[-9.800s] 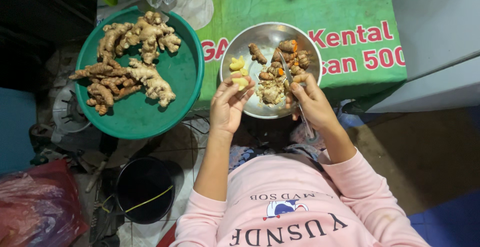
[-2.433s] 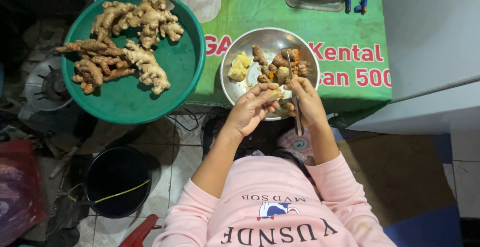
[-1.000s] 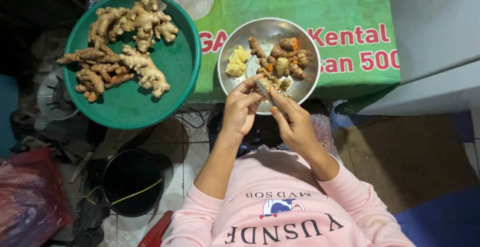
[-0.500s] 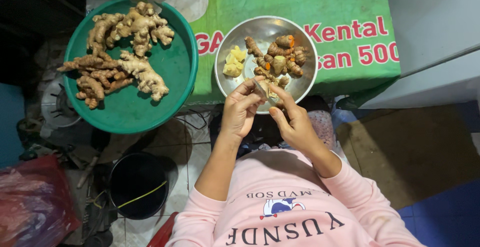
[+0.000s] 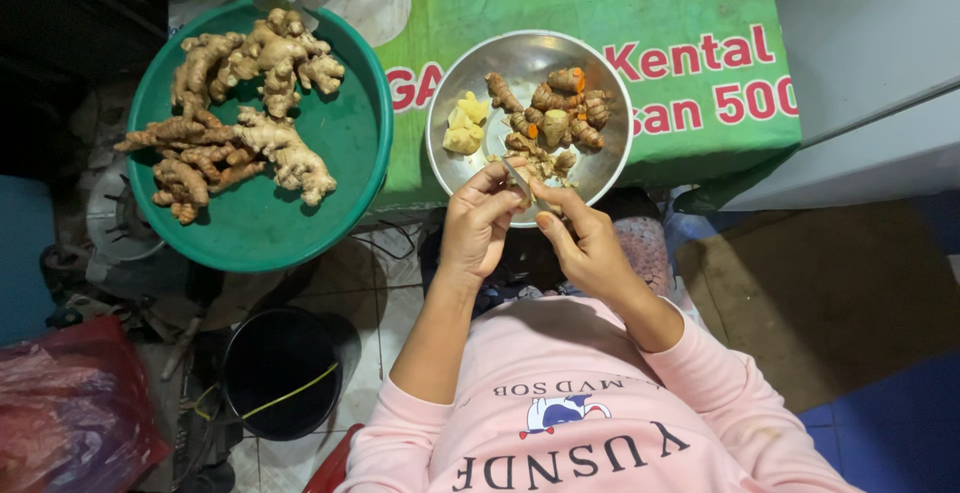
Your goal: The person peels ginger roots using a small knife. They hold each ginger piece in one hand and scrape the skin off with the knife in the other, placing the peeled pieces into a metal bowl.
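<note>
Head view: my left hand (image 5: 480,223) pinches a small piece of root (image 5: 519,179) over the near rim of the steel bowl (image 5: 470,73), and my right hand (image 5: 585,243) grips what looks like a thin blade against it — peeling, I judge. Next calls for short, careful strokes. Unpeeled ginger (image 5: 240,103) fills the green basin (image 5: 300,223) at left; a black bucket (image 5: 280,373) sits below. Nothing blocks me.

2 bowls (image 5: 600,83), 1 bucket (image 5: 280,373), 2 hands (image 5: 480,228)
</note>
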